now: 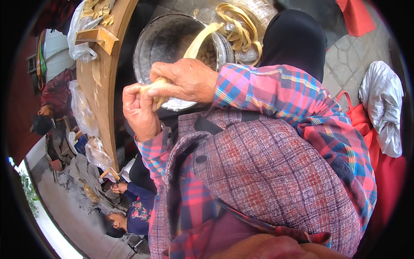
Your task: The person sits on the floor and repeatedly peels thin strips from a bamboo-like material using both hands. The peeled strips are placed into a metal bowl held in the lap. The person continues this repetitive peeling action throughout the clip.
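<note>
My left hand [141, 109] pinches a folded end of a pale yellow, pliable strip [201, 40]; its material cannot be told. Right beside it, my right hand [186, 80] is closed around the same bunched piece, the two hands nearly touching. From behind my right hand a flat length of the strip runs up to the rim of a worn round bucket [150, 42]. Brownish scraps lie in the bucket, below my hands. A coil of similar strips [241, 27] rests on clear plastic beyond the rim. Part of the held piece is hidden by my fingers.
A wooden bench [105, 77] stands on the left, bearing a small wooden block piece [100, 39], yellow strips and clear plastic bags [84, 110]. Two people sit beyond it. A white sack [383, 106] lies on red cloth at the right.
</note>
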A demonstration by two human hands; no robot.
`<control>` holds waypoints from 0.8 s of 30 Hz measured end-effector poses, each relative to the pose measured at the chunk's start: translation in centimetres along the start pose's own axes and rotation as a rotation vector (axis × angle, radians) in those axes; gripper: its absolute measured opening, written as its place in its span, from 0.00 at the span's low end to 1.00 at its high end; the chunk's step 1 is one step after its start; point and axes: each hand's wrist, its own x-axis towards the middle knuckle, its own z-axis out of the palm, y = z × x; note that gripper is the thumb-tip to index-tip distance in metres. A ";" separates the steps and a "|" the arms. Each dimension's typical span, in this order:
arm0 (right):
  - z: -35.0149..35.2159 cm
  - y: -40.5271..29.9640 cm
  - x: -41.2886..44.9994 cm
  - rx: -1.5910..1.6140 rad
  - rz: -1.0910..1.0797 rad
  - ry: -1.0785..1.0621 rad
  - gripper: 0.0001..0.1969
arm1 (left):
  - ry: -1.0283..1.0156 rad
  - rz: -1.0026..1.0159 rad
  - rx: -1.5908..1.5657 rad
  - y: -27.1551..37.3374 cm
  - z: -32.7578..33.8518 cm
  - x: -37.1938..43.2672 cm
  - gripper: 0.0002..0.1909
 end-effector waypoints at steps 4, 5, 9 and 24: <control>-0.1 0.9 0.1 0.032 -0.071 0.005 0.17 | -0.007 -0.168 -0.651 0.5 1.2 0.4 0.14; -0.2 1.2 0.2 0.051 -0.091 0.008 0.16 | -0.045 -0.167 -0.607 0.5 1.1 0.5 0.17; -0.8 1.3 0.1 0.067 -0.108 -0.038 0.17 | -0.149 -0.068 -0.346 -0.1 -0.6 -0.1 0.28; -1.3 0.6 0.0 0.078 0.186 0.010 0.16 | -0.167 -0.157 -0.453 -1.7 2.2 0.6 0.27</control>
